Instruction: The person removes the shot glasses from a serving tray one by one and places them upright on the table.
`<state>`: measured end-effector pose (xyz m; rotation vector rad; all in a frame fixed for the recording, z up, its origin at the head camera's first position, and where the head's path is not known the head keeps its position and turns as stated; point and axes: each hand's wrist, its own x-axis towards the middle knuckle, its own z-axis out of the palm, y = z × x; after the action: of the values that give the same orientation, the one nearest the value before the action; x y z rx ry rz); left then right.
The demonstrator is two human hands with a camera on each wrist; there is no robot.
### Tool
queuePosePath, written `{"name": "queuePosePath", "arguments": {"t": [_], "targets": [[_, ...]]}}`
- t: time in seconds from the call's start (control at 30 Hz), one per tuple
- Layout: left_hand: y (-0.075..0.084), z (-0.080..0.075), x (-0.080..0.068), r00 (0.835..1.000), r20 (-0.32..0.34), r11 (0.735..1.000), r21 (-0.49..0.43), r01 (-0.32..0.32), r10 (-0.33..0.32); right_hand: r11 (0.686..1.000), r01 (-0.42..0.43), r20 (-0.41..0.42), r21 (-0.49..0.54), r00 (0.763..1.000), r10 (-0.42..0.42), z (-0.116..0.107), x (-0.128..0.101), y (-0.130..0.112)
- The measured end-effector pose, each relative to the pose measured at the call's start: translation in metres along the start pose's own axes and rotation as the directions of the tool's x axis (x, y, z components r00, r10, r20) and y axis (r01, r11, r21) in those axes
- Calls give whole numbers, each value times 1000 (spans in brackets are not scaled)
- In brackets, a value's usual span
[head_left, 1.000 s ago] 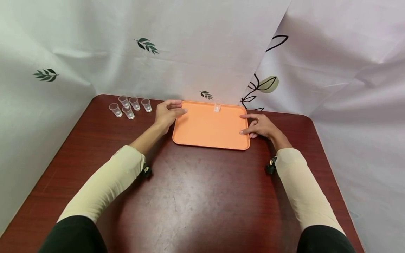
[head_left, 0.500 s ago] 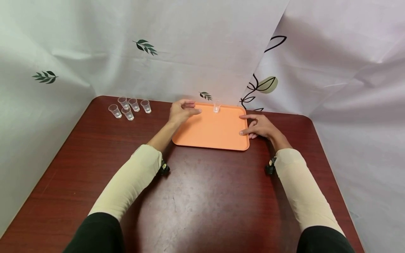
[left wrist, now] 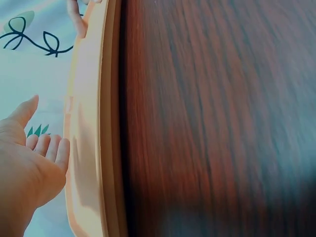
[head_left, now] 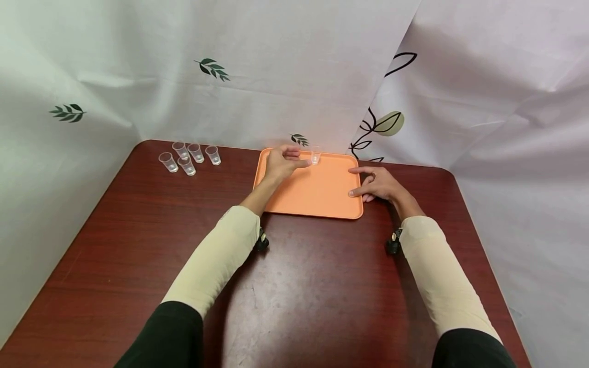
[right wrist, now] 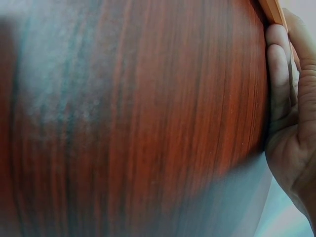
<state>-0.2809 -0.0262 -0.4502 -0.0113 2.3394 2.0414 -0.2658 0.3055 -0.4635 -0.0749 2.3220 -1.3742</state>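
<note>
An orange tray (head_left: pixel 317 193) lies at the far middle of the dark wood table (head_left: pixel 294 291). One small clear cup (head_left: pixel 315 155) stands on the tray by its far rim. My left hand (head_left: pixel 284 161) hovers over the tray's far left part, thumb and fingers spread toward that cup, just short of it. The left wrist view shows the same hand (left wrist: pixel 34 158) open beside the tray (left wrist: pixel 89 148). With straight fingers my right hand (head_left: pixel 375 185) rests on the tray's right edge. It appears in the right wrist view (right wrist: pixel 289 108) against the tray's corner (right wrist: pixel 274 10).
Several more small clear cups (head_left: pixel 188 157) stand grouped at the table's far left corner. White leaf-print cloth (head_left: pixel 294 76) hangs right behind the table and along both sides. Bare tabletop fills the near half.
My left hand has moved right, from the tray's left edge across its far part to just beside the lone cup. The right hand and the tray have stayed put.
</note>
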Motion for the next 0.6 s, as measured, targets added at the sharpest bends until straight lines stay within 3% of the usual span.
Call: {"name": "queuePosePath", "arguments": {"t": [0.6], "targets": [[-5, 31, 11, 998, -31, 998, 46, -47, 48, 1000, 7, -8, -27, 1000, -7, 1, 0, 0]]}}
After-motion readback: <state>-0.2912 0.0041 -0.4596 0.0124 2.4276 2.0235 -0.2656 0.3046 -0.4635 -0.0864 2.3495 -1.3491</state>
